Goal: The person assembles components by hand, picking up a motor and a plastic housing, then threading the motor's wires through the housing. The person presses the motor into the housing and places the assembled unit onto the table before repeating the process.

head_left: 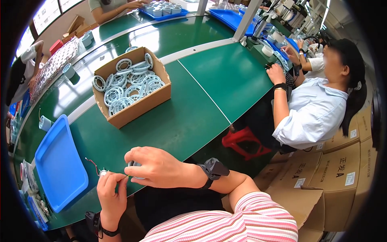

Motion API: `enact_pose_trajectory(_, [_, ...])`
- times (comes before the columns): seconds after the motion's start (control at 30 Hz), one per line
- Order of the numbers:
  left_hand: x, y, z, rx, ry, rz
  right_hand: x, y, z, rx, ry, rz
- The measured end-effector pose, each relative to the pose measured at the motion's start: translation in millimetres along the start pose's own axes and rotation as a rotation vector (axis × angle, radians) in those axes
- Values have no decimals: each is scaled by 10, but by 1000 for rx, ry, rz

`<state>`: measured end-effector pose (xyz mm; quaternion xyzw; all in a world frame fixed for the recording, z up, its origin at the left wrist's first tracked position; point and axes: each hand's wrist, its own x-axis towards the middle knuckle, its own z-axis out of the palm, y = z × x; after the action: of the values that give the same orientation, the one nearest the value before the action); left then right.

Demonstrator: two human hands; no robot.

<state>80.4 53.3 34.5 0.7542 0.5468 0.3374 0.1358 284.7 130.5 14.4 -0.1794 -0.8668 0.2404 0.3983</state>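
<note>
My left hand (111, 193) is closed at the table's near edge, its fingertips pinching a small whitish part with thin wires (103, 173). A dark red wire (93, 163) sticks up from that part. Just to the right, my right hand (157, 168) curls around a round grey metallic part (137, 164), mostly hidden by the fingers. A short yellow-green wire (128, 178) shows between the fingertips of both hands. Which part it belongs to, I cannot tell.
A cardboard box (139, 109) of pale blue plastic rings stands ahead on the green table (189, 133). At left lies a blue tray (60, 165), with a small light-blue cup-shaped part (45, 123) behind it. A co-worker (314, 101) sits at right near a red stool (244, 143) and stacked cartons (338, 169).
</note>
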Motion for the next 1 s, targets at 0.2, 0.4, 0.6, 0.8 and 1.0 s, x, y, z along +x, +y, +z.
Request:
enact_pose_trajectory(0.2, [-42,-27,60,-110,33,-78,73,65,-10,-28,-14,-125])
enact_pose_trajectory(0.4, [-43,-44,67,-92,19,-86,44,97,44,-37,16,-181])
enact_pose_trajectory(0.6, [79,177,-130,332,65,17,35,108,108,-79,49,-185])
enact_pose_trajectory(0.8, [-112,-21,-351,604,-153,-55,88,91,82,-126,98,-88])
enact_pose_trajectory(1.0, [23,-34,-506,313,-224,-85,118,54,-20,-89,71,-50])
